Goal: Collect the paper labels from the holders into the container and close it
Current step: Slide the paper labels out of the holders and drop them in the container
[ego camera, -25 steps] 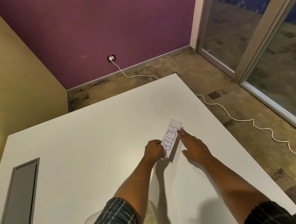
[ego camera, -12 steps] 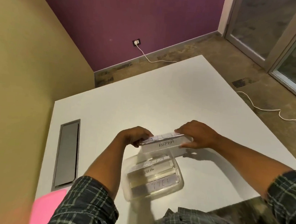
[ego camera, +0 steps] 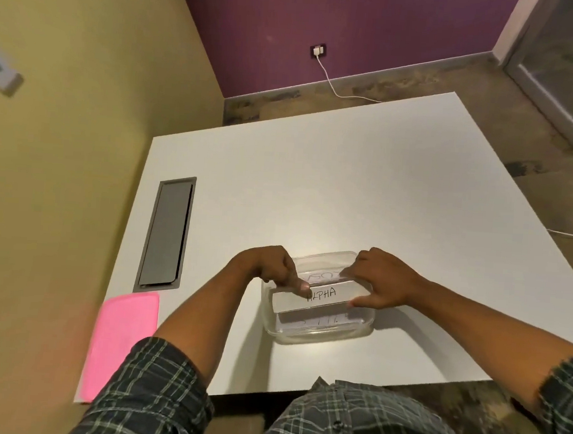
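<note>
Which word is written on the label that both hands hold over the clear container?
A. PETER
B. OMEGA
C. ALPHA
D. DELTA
C: the label held by the left hand and the right hand above the clear container reads ALPHA in dark handwritten letters.

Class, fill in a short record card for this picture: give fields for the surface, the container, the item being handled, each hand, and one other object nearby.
Surface: white table
Container: clear plastic container, open, no lid on it, other labels inside
Item handled: ALPHA label, held over the container
Left hand: left hand pinches the label's left end
Right hand: right hand grips the label's right end
Other object: pink lid lying flat at the table's left edge
Table fitting: grey cable hatch set into the tabletop
</note>
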Demonstrator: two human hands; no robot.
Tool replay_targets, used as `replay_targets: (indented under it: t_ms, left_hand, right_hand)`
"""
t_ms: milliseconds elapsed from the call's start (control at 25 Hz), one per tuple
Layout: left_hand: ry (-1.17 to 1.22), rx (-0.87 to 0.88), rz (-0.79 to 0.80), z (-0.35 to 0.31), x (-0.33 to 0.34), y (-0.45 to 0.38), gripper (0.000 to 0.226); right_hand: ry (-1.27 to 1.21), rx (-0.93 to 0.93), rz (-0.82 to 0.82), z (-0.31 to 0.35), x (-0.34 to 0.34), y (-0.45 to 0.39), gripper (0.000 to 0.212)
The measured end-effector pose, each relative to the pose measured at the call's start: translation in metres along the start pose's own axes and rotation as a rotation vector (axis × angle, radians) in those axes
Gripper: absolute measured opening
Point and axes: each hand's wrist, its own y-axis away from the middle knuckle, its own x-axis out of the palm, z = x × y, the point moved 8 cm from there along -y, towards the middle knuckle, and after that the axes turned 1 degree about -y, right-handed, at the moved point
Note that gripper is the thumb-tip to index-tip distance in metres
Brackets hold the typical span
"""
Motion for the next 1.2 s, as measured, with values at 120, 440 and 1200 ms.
replay_targets:
  t_ms: [120,440,1200]
  left_hand:
    - [-0.194,-0.018,0.038,0.011,0.021,0.001,0.049]
    - [-0.701,-0.02,-0.173,0.026,0.052,-0.018,0.039]
    - [-0.822,0.17,-0.391,0.009,0.05,-0.02,0.016]
  right_hand:
    - [0.065,-0.009,0.055,0.012,0.016,-0.001,0.054]
    - [0.295,0.015,0.315,0.023,0.053,-0.009,0.053]
    - [0.362,0.214,0.384,-0.001,0.072,-0.016,0.051]
